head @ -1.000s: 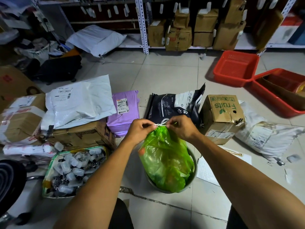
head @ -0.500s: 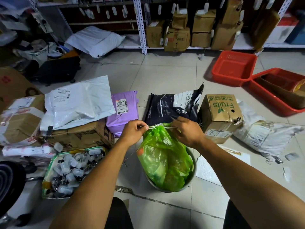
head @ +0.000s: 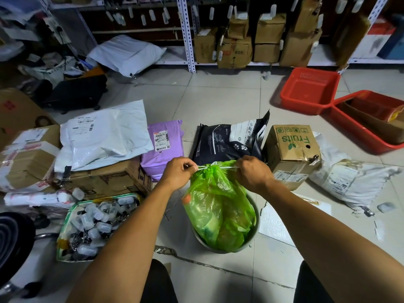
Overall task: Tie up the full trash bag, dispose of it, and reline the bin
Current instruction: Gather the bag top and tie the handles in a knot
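Note:
A full green trash bag (head: 218, 206) stands in a round metal bin (head: 254, 232) on the tiled floor in front of me. Its top is gathered to a neck bound by a white drawstring (head: 220, 166). My left hand (head: 178, 172) pinches the string's left end beside the neck. My right hand (head: 252, 172) grips the right end, and the string is stretched taut between them. The bag's lower part sits inside the bin.
Parcels ring the bin: cardboard boxes and white mailers at left, a purple mailer (head: 162, 145), a black pet-food bag (head: 229, 141), a "Fruits" box (head: 291, 152). A tray of small clips (head: 65, 241) lies lower left. Red baskets (head: 310, 90) sit at right, shelving behind.
My hands have drawn apart, pulling the white drawstring tight at the neck of the green bag. The bag's top is more cinched than before.

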